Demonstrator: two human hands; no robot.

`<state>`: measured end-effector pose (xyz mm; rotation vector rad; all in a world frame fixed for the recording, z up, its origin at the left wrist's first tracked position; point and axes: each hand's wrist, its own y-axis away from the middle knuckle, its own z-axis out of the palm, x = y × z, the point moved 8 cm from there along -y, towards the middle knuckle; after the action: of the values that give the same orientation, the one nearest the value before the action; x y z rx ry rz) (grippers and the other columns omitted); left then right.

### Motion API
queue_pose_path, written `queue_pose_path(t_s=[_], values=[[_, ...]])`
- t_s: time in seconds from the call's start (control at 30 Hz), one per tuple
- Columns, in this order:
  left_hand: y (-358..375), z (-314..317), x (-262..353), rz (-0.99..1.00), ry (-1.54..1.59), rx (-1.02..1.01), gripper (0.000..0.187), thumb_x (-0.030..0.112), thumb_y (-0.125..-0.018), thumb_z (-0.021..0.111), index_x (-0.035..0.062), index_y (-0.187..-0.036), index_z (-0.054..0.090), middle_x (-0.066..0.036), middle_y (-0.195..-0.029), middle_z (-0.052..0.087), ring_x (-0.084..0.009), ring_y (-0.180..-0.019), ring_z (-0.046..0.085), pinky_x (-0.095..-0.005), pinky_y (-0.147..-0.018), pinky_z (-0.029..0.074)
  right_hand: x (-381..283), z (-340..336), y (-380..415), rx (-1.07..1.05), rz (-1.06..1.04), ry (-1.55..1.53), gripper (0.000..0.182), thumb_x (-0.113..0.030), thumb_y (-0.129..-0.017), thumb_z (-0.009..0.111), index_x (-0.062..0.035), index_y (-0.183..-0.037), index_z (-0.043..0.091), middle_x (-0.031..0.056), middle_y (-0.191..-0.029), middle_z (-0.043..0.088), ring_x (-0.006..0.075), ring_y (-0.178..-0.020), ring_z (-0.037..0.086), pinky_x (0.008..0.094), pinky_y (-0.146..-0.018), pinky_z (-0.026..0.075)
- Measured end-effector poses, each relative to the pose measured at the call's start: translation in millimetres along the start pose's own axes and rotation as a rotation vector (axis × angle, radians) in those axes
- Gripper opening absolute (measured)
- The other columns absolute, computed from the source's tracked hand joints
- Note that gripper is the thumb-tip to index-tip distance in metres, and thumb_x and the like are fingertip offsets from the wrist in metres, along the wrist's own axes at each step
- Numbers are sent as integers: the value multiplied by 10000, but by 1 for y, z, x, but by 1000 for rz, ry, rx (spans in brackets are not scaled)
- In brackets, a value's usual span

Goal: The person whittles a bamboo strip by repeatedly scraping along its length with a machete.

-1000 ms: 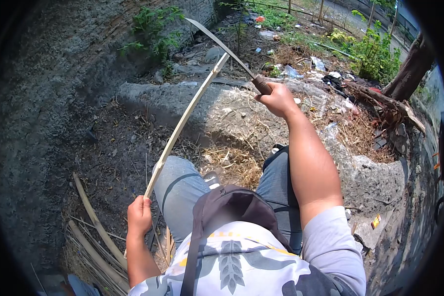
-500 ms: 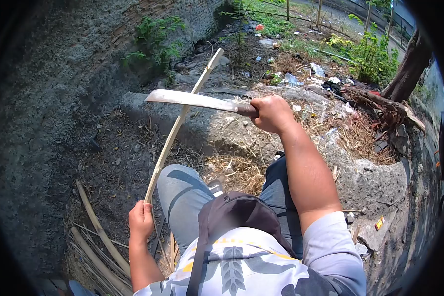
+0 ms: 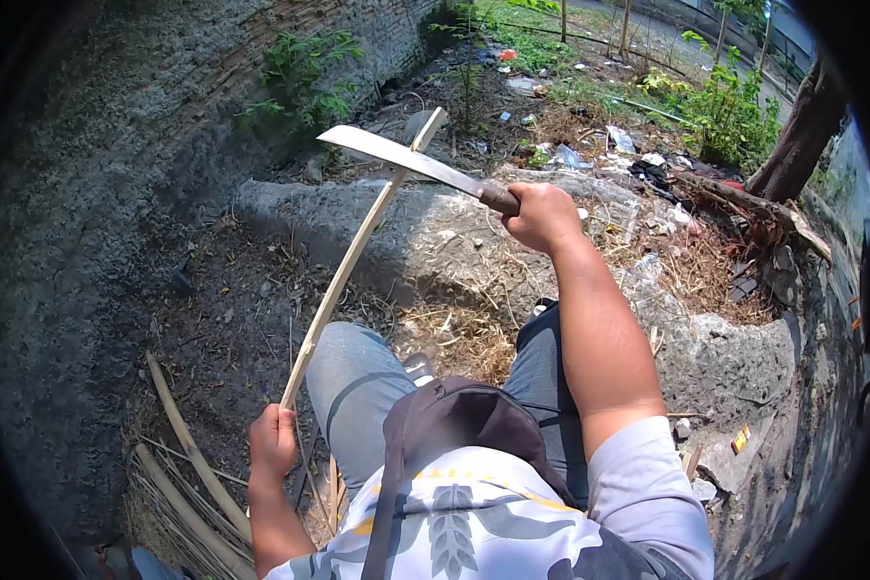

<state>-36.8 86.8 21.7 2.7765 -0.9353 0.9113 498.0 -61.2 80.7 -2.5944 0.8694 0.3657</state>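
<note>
- A long pale bamboo strip (image 3: 343, 266) is being held near its lower end by the left hand (image 3: 274, 440), whose fingers are wrapped fully closed around it beside the left knee.
- The strip is being kept slanted up and away from the body, bowed slightly, with its far tip reaching above the concrete ledge (image 3: 435, 237).
- A machete (image 3: 411, 164) is being gripped by its dark handle in the right hand (image 3: 541, 217), the fist shut tight around it with the arm stretched forward.
- The blade is being held across the upper part of the strip, its flat side turned up; blade and strip are crossing near the tip, though whether the edge is actually touching the bamboo cannot be told.
- The step in hand is judged to be the shaving or trimming of the strip's upper length, with the blade being set at its working point.
- The next move is judged to be calling for a controlled stroke along the strip and away from the body, while the lower end is being held steady and the left fingers and denim-clad knees (image 3: 353, 372) are being kept well clear of the blade's path.
- More bamboo strips (image 3: 188, 474) are lying bundled on the ground just beside the left hand.
</note>
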Motion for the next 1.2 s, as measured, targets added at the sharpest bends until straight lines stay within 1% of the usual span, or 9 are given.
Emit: queue_pose_path(t_s=[0.23,0.4,0.47,0.53,0.63,0.77,0.87,1.07,1.2], values=[[-4,5,6,-32,-13,-8,294,226,-1070,552,5,-905,651,-155,-671,609,-270,-575,571,-400,-571,448,-12,1,4,-62,-31,32,238,-311,-814,749,-154,-993,742,140,-977,759,378,-957,722,501,-852,571],[-6,1,-3,-62,37,-52,338,248,-1076,560,0,-853,619,-98,-623,552,-171,-565,501,-368,-544,407,-21,16,-4,-60,-188,133,216,-237,-794,713,-160,-994,739,154,-970,753,380,-972,716,503,-858,571],[0,-15,-20,-117,36,-90,359,256,-1079,561,2,-830,607,-71,-615,533,-133,-573,473,-356,-537,392,13,18,-15,-48,127,62,216,-215,-813,680,-127,-1003,735,155,-989,764,381,-963,724,508,-866,569],[15,-30,-35,-140,22,-75,378,263,-1083,562,4,-810,598,-48,-613,519,-104,-583,449,-347,-532,380,55,20,-16,-69,476,-62,300,-225,-836,678,-130,-1108,761,147,-1020,775,328,-983,745,448,-889,578],[31,-37,-55,-185,36,0,403,291,-1089,556,11,-803,600,-35,-615,518,-108,-585,444,-345,-537,382,102,42,-17,2,554,-411,359,-298,-785,677,-47,-1026,765,176,-929,774,324,-909,750,442,-831,557],[24,-9,-64,-204,49,-35,399,303,-1087,557,21,-811,619,-32,-615,516,-107,-601,451,-343,-554,390,98,38,-16,83,517,-516,366,-309,-760,697,-43,-1005,752,155,-887,764,300,-842,733,434,-802,549],[6,9,-49,-183,73,-73,398,315,-1080,564,21,-820,632,-50,-623,541,-126,-600,473,-351,-564,408,78,32,-16,81,320,-475,360,-318,-759,705,-45,-991,747,160,-876,757,309,-849,731,436,-797,547],[-16,13,-4,-67,32,-55,404,331,-1074,574,13,-830,627,-82,-626,556,-162,-593,523,-363,-567,425,23,46,-9,-252,158,-511,333,-269,-766,785,-38,-1000,736,163,-882,744,301,-880,725,429,-812,541],[-14,17,-1,-39,22,-22,397,317,-1075,575,9,-829,623,-91,-625,551,-172,-585,516,-366,-562,421,-17,34,2,-275,24,-278,250,-241,-790,732,-86,-985,745,168,-901,747,344,-911,726,461,-821,551]])
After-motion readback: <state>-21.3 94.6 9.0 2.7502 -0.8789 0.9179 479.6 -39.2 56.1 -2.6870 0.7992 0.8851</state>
